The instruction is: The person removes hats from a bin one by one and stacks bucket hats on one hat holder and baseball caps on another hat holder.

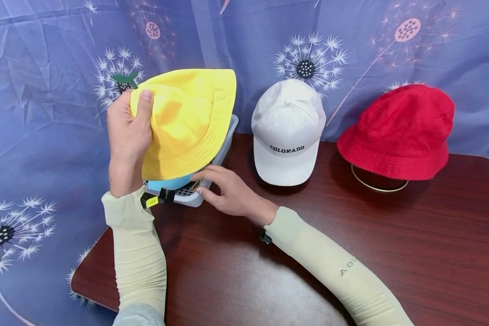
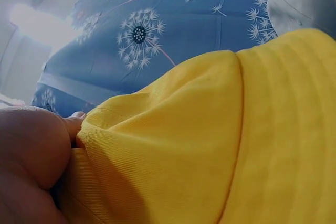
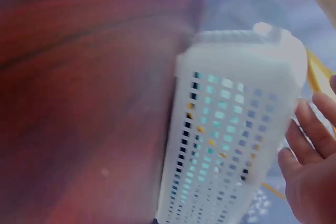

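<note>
A yellow bucket hat (image 1: 183,127) with a green leaf-shaped tip (image 1: 125,79) hangs tilted above a pale basket (image 1: 193,201). My left hand (image 1: 128,131) grips its crown, thumb on the near side; in the left wrist view, folds run through the yellow cloth (image 2: 173,145) from that grip. My right hand (image 1: 234,192) is at the basket's near right corner, fingers loosely bent below the brim. Seen from the right wrist, those fingers (image 3: 307,129) are beside the rim of the perforated basket (image 3: 241,61). Something light blue (image 1: 169,183) lies inside, mostly hidden by the hat.
A white cap (image 1: 287,131) lettered COLORADO stands right of the basket. Farther right, a red bucket hat (image 1: 403,131) sits on a stand with a gold ring base (image 1: 379,188). Behind the brown table (image 1: 244,271) hangs a blue dandelion-print curtain (image 1: 244,36).
</note>
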`<state>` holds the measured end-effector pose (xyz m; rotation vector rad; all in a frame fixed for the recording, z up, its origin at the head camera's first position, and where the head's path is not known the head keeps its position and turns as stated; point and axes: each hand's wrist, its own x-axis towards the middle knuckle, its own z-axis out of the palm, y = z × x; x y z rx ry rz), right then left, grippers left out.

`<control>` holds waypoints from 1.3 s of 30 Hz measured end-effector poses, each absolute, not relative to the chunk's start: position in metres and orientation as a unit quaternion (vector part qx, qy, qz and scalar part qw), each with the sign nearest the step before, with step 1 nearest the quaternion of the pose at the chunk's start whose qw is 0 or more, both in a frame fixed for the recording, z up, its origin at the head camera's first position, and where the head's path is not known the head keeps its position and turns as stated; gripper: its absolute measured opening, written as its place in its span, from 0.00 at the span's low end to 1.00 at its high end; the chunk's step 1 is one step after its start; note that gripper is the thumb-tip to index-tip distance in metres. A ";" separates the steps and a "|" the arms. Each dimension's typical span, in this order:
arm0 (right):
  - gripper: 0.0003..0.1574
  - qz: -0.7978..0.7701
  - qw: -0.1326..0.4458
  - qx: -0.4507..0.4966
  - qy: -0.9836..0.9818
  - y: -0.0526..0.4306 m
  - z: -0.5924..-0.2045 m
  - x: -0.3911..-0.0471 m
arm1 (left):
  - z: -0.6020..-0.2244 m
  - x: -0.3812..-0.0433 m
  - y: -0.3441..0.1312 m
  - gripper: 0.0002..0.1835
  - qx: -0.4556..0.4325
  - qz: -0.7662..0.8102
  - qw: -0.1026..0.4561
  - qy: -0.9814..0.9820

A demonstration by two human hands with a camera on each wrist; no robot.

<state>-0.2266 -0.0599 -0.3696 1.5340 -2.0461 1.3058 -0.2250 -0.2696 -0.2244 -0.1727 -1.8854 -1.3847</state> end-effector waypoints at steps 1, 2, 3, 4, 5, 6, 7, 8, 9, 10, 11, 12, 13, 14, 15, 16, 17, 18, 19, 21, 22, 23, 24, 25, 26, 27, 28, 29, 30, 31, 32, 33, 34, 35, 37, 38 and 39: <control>0.16 0.462 0.136 0.524 -0.702 -0.058 -0.367 -0.228 | -0.224 -0.225 -0.269 0.11 -0.070 -0.547 0.389 -0.738; 0.15 0.475 0.138 0.518 -0.698 -0.055 -0.364 -0.229 | -0.223 -0.225 -0.269 0.11 -0.072 -0.549 0.391 -0.735; 0.14 0.487 0.142 0.513 -0.693 -0.053 -0.361 -0.230 | -0.222 -0.225 -0.269 0.11 -0.074 -0.551 0.394 -0.732; 0.13 0.497 0.148 0.507 -0.689 -0.051 -0.358 -0.232 | -0.222 -0.225 -0.269 0.10 -0.076 -0.553 0.395 -0.730; 0.12 0.508 0.154 0.501 -0.684 -0.048 -0.354 -0.233 | -0.221 -0.226 -0.269 0.10 -0.076 -0.552 0.398 -0.729; 0.11 0.518 0.160 0.492 -0.681 -0.045 -0.351 -0.234 | -0.221 -0.226 -0.269 0.10 -0.075 -0.552 0.399 -0.729; 0.10 0.529 0.167 0.484 -0.677 -0.042 -0.348 -0.235 | -0.220 -0.226 -0.269 0.10 -0.074 -0.551 0.400 -0.729; 0.09 0.539 0.176 0.473 -0.675 -0.039 -0.344 -0.237 | -0.220 -0.226 -0.269 0.09 -0.072 -0.554 0.399 -0.727; 0.09 0.550 0.184 0.458 -0.674 -0.036 -0.341 -0.238 | -0.219 -0.226 -0.269 0.09 -0.072 -0.558 0.397 -0.725; 0.09 0.561 0.192 0.440 -0.675 -0.032 -0.337 -0.238 | -0.219 -0.226 -0.268 0.09 -0.073 -0.565 0.395 -0.721; 0.09 0.575 0.195 0.419 -0.675 -0.029 -0.334 -0.239 | -0.218 -0.226 -0.268 0.08 -0.075 -0.570 0.395 -0.717; 0.09 0.590 0.198 0.397 -0.675 -0.025 -0.330 -0.239 | -0.218 -0.226 -0.268 0.08 -0.079 -0.578 0.394 -0.710; 0.09 0.605 0.201 0.377 -0.672 -0.022 -0.327 -0.240 | -0.217 -0.226 -0.267 0.08 -0.084 -0.587 0.394 -0.702; 0.09 0.619 0.202 0.356 -0.670 -0.019 -0.323 -0.241 | -0.217 -0.225 -0.267 0.07 -0.089 -0.595 0.395 -0.694; 0.10 0.634 0.202 0.337 -0.666 -0.016 -0.320 -0.241 | -0.216 -0.225 -0.266 0.07 -0.095 -0.603 0.396 -0.686; 0.11 0.648 0.203 0.319 -0.661 -0.013 -0.317 -0.242 | -0.215 -0.224 -0.266 0.07 -0.101 -0.612 0.396 -0.677; 0.12 0.659 0.204 0.303 -0.658 -0.010 -0.314 -0.242 | -0.215 -0.224 -0.265 0.07 -0.106 -0.618 0.396 -0.671; 0.13 0.667 0.206 0.292 -0.654 -0.008 -0.312 -0.243 | -0.215 -0.223 -0.265 0.06 -0.112 -0.621 0.398 -0.666; 0.14 0.676 0.207 0.282 -0.649 -0.005 -0.310 -0.245 | -0.215 -0.222 -0.265 0.06 -0.118 -0.620 0.400 -0.665; 0.16 0.688 0.205 0.266 -0.643 -0.001 -0.307 -0.247 | -0.216 -0.221 -0.264 0.07 -0.127 -0.630 0.396 -0.656; 0.16 0.692 0.203 0.261 -0.642 0.001 -0.306 -0.249 | -0.217 -0.221 -0.264 0.07 -0.132 -0.635 0.392 -0.652; 0.17 0.695 0.200 0.259 -0.640 0.003 -0.306 -0.250 | -0.217 -0.220 -0.264 0.07 -0.136 -0.640 0.388 -0.649; 0.17 0.699 0.196 0.258 -0.637 0.004 -0.306 -0.251 | -0.218 -0.219 -0.264 0.08 -0.141 -0.645 0.384 -0.646; 0.17 0.701 0.193 0.257 -0.637 0.005 -0.306 -0.253 | -0.218 -0.219 -0.264 0.09 -0.144 -0.655 0.376 -0.640; 0.17 0.702 0.190 0.255 -0.637 0.007 -0.306 -0.254 | -0.218 -0.218 -0.263 0.09 -0.147 -0.666 0.367 -0.633; 0.17 0.702 0.187 0.255 -0.638 0.008 -0.306 -0.255 | -0.218 -0.218 -0.263 0.10 -0.150 -0.670 0.362 -0.631; 0.17 0.703 0.183 0.255 -0.638 0.009 -0.306 -0.256 | -0.218 -0.217 -0.263 0.10 -0.152 -0.672 0.358 -0.630; 0.17 0.704 0.179 0.258 -0.637 0.010 -0.306 -0.256 | -0.219 -0.216 -0.263 0.10 -0.154 -0.675 0.353 -0.629; 0.17 0.706 0.171 0.262 -0.635 0.011 -0.306 -0.256 | -0.219 -0.215 -0.262 0.11 -0.158 -0.678 0.349 -0.627; 0.16 0.710 0.160 0.269 -0.631 0.012 -0.307 -0.257 | -0.219 -0.215 -0.262 0.11 -0.162 -0.681 0.344 -0.626; 0.16 0.714 0.148 0.278 -0.625 0.014 -0.307 -0.257 | -0.219 -0.214 -0.262 0.11 -0.165 -0.684 0.338 -0.625; 0.16 0.718 0.133 0.290 -0.618 0.015 -0.307 -0.257 | -0.219 -0.214 -0.261 0.11 -0.170 -0.688 0.332 -0.623; 0.16 0.722 0.118 0.303 -0.611 0.017 -0.307 -0.256 | -0.219 -0.214 -0.260 0.11 -0.176 -0.692 0.325 -0.620; 0.16 0.724 0.103 0.317 -0.604 0.018 -0.307 -0.256 | -0.219 -0.214 -0.259 0.12 -0.182 -0.698 0.318 -0.615; 0.15 0.726 0.072 0.348 -0.589 0.021 -0.307 -0.255 | -0.220 -0.214 -0.257 0.12 -0.193 -0.709 0.302 -0.607; 0.15 0.724 0.062 0.362 -0.584 0.023 -0.306 -0.254 | -0.220 -0.214 -0.256 0.13 -0.198 -0.715 0.296 -0.602; 0.14 0.721 0.054 0.375 -0.580 0.024 -0.306 -0.253 | -0.220 -0.214 -0.255 0.13 -0.202 -0.720 0.292 -0.596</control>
